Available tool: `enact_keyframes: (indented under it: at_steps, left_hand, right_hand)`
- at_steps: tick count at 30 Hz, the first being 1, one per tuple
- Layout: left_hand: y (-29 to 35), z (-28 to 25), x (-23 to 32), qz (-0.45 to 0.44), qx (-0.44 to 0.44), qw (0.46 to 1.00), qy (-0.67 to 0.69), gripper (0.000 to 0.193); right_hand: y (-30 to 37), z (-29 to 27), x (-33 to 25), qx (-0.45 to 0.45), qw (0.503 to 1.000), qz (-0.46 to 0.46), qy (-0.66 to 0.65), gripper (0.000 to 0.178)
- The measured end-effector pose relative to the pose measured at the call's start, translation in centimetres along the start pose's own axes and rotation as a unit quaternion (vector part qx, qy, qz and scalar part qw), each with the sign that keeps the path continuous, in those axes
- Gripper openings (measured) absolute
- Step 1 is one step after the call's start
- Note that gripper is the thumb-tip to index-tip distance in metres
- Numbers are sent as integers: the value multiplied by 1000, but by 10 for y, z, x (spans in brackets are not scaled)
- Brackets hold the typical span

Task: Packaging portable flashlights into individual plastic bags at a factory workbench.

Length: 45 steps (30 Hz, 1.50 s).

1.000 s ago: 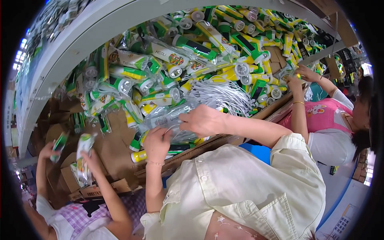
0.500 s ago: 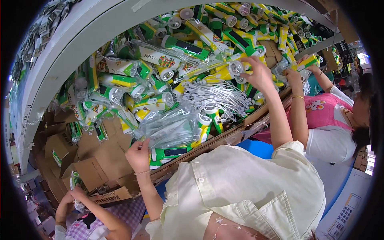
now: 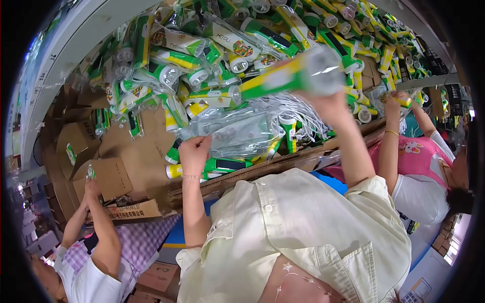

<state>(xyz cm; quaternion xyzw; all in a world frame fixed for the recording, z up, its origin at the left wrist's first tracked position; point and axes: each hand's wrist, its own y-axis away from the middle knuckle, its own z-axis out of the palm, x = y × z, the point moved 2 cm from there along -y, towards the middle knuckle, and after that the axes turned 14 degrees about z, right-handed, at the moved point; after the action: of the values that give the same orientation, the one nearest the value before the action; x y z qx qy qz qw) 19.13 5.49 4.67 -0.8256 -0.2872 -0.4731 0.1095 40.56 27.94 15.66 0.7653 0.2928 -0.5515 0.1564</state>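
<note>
My right hand, blurred, grips a green-and-yellow plastic flashlight near its clear round lens, right of upper centre. My left hand, at centre left, has its fingers drawn together by some clear plastic bags; I cannot tell whether they pinch one. Dark lettering marks a white-panelled flashlight, upper centre, and a brown cardboard flap, lower left.

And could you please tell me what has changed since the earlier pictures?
The right hand has left the clear bags, reached out and taken up a green-and-yellow flashlight, now brought back to the left. The left hand stays near the bags' left end; the white cords still lie beside them.
</note>
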Motion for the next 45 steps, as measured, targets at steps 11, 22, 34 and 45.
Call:
enact_keyframes:
  at_steps: [11, 22, 34, 45]
  left_hand:
    - [16, -6, -4, 46, 6, 994, 98, 23]
    - [21, -30, 39, 88, 77, 992, -37, 20]
    - [39, -9, 56, 113, 95, 978, -150, 15]
    - [22, 14, 51, 60, 66, 990, 111, 16]
  right_hand:
    - [18, 145, 24, -231, 912, -222, 255, 46]
    - [22, 150, -8, -290, 805, -193, 480, 32]
    - [37, 146, -7, -307, 791, -212, 484, 18]
    - [45, 154, 25, -188, 750, -243, 585, 26]
